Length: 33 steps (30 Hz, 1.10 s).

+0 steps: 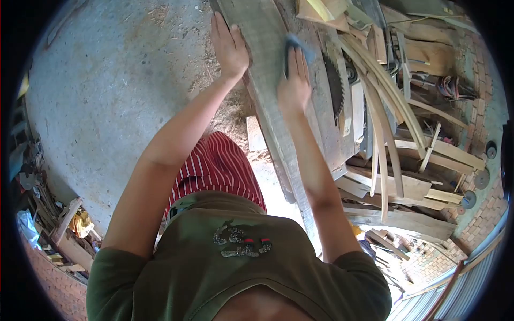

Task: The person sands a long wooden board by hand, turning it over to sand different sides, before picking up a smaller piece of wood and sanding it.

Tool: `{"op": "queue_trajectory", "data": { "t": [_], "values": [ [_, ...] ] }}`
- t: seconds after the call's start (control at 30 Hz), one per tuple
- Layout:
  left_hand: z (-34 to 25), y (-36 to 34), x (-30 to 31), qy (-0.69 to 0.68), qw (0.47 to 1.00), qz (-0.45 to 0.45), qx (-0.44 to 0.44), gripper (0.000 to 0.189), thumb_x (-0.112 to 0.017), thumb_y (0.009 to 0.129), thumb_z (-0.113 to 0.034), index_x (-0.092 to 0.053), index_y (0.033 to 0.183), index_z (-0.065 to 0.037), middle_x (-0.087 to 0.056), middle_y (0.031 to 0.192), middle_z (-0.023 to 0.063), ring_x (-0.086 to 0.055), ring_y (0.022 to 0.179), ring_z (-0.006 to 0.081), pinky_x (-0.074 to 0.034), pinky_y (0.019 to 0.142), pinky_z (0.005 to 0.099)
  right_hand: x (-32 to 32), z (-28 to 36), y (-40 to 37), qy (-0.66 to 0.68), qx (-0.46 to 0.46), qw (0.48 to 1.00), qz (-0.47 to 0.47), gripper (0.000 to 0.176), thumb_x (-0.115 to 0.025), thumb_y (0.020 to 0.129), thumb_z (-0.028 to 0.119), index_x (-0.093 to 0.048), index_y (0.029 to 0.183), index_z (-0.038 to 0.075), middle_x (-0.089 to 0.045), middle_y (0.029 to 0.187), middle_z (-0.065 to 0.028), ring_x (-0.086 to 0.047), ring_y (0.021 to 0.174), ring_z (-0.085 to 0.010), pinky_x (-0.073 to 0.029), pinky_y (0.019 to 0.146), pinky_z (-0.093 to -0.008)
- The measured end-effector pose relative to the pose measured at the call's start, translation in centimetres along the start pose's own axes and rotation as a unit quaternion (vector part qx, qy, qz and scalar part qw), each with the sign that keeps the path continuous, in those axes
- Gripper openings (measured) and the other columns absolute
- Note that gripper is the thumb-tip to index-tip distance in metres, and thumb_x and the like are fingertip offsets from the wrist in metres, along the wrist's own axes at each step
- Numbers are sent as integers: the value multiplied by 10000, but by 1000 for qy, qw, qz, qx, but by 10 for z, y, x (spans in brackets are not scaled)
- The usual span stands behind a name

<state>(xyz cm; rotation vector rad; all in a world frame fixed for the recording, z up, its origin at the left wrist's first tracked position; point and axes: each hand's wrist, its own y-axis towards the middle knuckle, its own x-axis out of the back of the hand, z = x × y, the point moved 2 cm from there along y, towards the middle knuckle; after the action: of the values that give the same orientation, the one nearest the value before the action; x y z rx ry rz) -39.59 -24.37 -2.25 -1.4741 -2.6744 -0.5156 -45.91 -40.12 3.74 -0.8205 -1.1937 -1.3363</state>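
Observation:
A long grey-brown wooden board (262, 59) runs from the top of the view down towards my right side. My left hand (230, 47) lies against the board's left edge, its fingers stretched out and apart. On the board's right part, my right hand (295, 80) presses a blue-grey pad or cloth (306, 48) down with its fingers held together. The underside of the pad is hidden. Right of that hand, a dark toothed saw blade (334, 85) stands out of the work surface.
Curved wooden strips (377, 115) and stacked planks (423, 187) lie to the right. Round discs (482, 179) hang on the brick wall. A pale wood block (256, 134) is below the board. Scrap wood (67, 222) lies at the far left, beside the concrete floor (112, 91).

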Motion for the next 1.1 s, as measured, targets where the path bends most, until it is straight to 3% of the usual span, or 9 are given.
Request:
{"op": "queue_trajectory", "data": {
  "t": [0.1,0.17,0.33,0.43,0.57,0.7,0.77,0.93,1.1],
  "values": [
    [4,1,0,3,1000,7,-18,582,-337,1047,-287,-258,1474,101,-289,1506,324,-262,1405,461,-223,1169,478,-12,4,25,3,10,999,-41,675,-595,776,-21,-420,1428,-3,-406,1502,-183,-390,1391,-326,-350,1146,-406],
    [4,-1,-1,5,1000,4,-26,579,-342,1046,-285,-265,1472,99,-295,1503,325,-266,1404,459,-230,1167,476,4,-2,6,30,6,1000,3,672,-591,772,-31,-430,1424,8,-411,1501,-169,-395,1387,-328,-352,1147,-394],
    [6,1,-6,47,998,-30,-9,569,-366,1035,-275,-306,1445,114,-342,1471,334,-325,1364,464,-278,1140,484,52,-72,-145,21,-124,991,34,682,-574,779,-81,-426,1439,4,-471,1453,-200,-453,1350,-351,-399,1115,-417],
    [5,3,-5,49,998,-39,-26,565,-378,1028,-274,-326,1432,117,-362,1458,337,-344,1348,466,-285,1131,490,56,-87,-171,-9,-93,996,15,696,-592,759,-98,-436,1430,-1,-485,1442,-200,-491,1315,-357,-416,1100,-425],
    [2,7,-3,79,996,-31,-31,571,-396,1016,-264,-321,1431,121,-365,1455,339,-339,1347,476,-279,1133,493,34,-47,-90,2,-36,999,-12,677,-597,779,-43,-429,1432,14,-481,1444,-193,-506,1297,-348,-428,1085,-415],
    [-24,-29,0,81,996,-8,47,632,-432,990,-263,-255,1456,125,-316,1490,333,-295,1377,473,-239,1156,482,22,-50,-66,61,-57,996,12,648,-557,806,-8,-419,1438,34,-456,1471,-172,-505,1299,-323,-441,1071,-405],
    [-43,-70,-2,39,995,8,91,655,-445,982,-259,-228,1466,126,-296,1503,329,-278,1388,470,-221,1165,479,39,-64,-108,29,-60,998,3,657,-563,795,-22,-427,1435,37,-515,1417,-173,-539,1264,-332,-472,1038,-409],
    [-48,-126,-10,20,999,-18,23,666,-468,975,-211,-188,1473,132,-289,1501,332,-273,1388,467,-206,1161,492,82,-129,-274,4,-111,993,-32,589,-530,790,-115,-502,1371,-20,-526,1391,-233,-560,1247,-367,-517,993,-432],
    [-51,-122,-9,-9,1000,-6,18,639,-462,979,-196,-210,1461,140,-316,1481,342,-304,1371,461,-236,1139,494,84,-127,-289,-14,-108,992,-67,597,-575,806,-66,-495,1393,3,-520,1404,-225,-541,1271,-365,-456,1064,-432]
  ]
}}
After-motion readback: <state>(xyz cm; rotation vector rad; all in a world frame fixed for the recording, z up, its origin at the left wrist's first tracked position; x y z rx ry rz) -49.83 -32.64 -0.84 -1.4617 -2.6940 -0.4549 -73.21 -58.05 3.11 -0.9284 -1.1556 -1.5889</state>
